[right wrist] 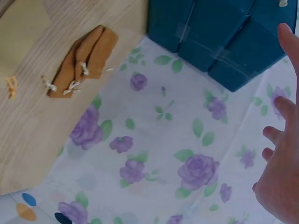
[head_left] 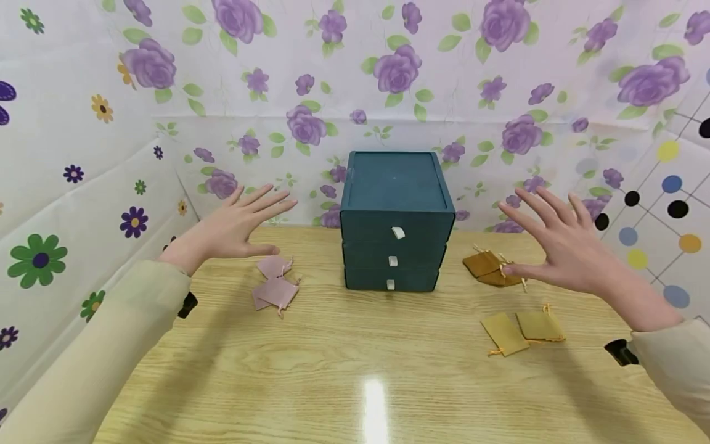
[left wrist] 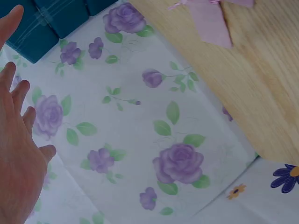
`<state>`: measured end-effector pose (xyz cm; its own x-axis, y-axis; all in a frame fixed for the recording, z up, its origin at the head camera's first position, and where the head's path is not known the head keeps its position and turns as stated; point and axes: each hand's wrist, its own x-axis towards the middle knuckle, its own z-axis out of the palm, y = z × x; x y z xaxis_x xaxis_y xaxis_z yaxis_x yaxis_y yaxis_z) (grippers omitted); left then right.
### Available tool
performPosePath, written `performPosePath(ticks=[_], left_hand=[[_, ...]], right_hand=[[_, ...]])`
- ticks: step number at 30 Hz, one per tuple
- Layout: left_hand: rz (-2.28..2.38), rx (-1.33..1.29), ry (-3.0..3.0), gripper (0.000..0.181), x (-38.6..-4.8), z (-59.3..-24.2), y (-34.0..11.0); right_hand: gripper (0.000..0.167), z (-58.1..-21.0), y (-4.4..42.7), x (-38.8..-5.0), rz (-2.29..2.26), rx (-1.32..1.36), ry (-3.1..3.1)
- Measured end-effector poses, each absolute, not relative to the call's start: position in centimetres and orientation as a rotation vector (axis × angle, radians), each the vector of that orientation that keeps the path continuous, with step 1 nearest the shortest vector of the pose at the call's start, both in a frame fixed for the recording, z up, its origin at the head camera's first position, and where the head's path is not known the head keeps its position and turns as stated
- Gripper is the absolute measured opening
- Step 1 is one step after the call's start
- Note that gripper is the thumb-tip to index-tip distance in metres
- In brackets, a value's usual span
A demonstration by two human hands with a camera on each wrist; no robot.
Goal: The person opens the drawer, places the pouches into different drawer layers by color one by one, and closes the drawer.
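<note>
My left hand point(head_left: 233, 225) hovers with straight, spread fingers above several pink drawstring pouches point(head_left: 280, 291) on the left of the table. On the other side, my right hand point(head_left: 566, 246) is held up with fingers spread and nothing in it. Close below it lie brown drawstring pouches point(head_left: 481, 264), overlapping one another. Nearer the front are two yellow-olive drawstring pouches point(head_left: 506, 333). Between the hands stands a dark teal box of three drawers point(head_left: 396, 185) with small white pulls, all drawers closed. Both wrist views show the hands point(left wrist: 18, 140) point(right wrist: 285, 154) apart from any object.
The wooden table point(head_left: 333, 364) reaches toward me, with a bright light reflection at its front. Behind it hangs a white cloth with purple roses point(head_left: 399, 71). Patterned sheets also cover the left and right sides. A black strap end shows by each wrist.
</note>
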<state>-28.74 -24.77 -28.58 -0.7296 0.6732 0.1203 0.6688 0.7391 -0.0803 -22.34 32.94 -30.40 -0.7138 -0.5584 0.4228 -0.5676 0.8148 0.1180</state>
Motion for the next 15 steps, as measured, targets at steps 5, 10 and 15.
performPosePath(ticks=[5, 10, 15], left_hand=[[0.002, -1.140, -2.777, 0.091, -29.5, -27.6, -23.6], [-0.118, -1.181, -2.775, 0.093, -30.2, -26.8, -22.5], [-0.190, -1.227, -2.749, 0.091, -30.8, -26.3, -21.1]], right_hand=[[0.102, -29.6, 31.9, -22.2, 0.038, 0.836, -2.507], [0.101, -28.8, 30.5, -21.8, 0.103, 0.811, -2.503], [0.097, -28.4, 29.3, -21.2, 0.155, 0.807, -2.474]])
